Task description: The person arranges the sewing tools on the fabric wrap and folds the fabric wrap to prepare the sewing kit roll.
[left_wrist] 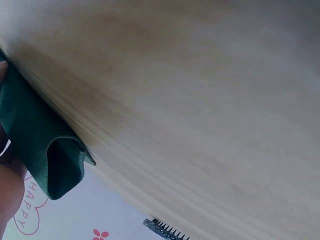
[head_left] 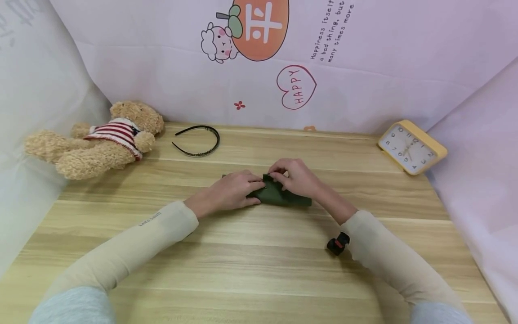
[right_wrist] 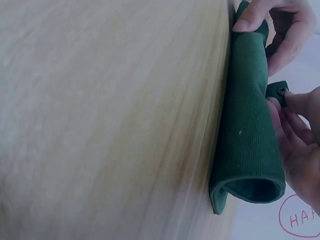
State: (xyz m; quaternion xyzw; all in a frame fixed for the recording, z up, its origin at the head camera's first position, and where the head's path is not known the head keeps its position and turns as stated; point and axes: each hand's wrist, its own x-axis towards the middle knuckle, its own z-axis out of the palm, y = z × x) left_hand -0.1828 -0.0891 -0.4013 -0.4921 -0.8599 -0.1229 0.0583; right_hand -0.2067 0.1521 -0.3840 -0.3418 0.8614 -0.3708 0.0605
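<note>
A rolled dark green cloth (head_left: pixel 279 196) lies on the table in front of me, its hollow end showing in the right wrist view. My left hand (head_left: pixel 236 189) grips the roll near its far end, with the thumb (right_wrist: pixel 242 25) along the side nearer me. Between thumb and fingers, my right hand (head_left: pixel 297 177) pinches a small green tab (right_wrist: pixel 272 91) with a dark snap button (right_wrist: pixel 282 91), held up from the roll. In the left wrist view the green roll (left_wrist: pixel 37 130) shows at the left, where most of the hands is cut off.
A teddy bear (head_left: pixel 101 144) in a striped shirt lies at the back left, beside a black toothed headband (head_left: pixel 216 141). At the back right stands a yellow alarm clock (head_left: pixel 413 146). Printed white cloth (head_left: pixel 364 99) hangs behind the wooden table (head_left: pixel 259 270).
</note>
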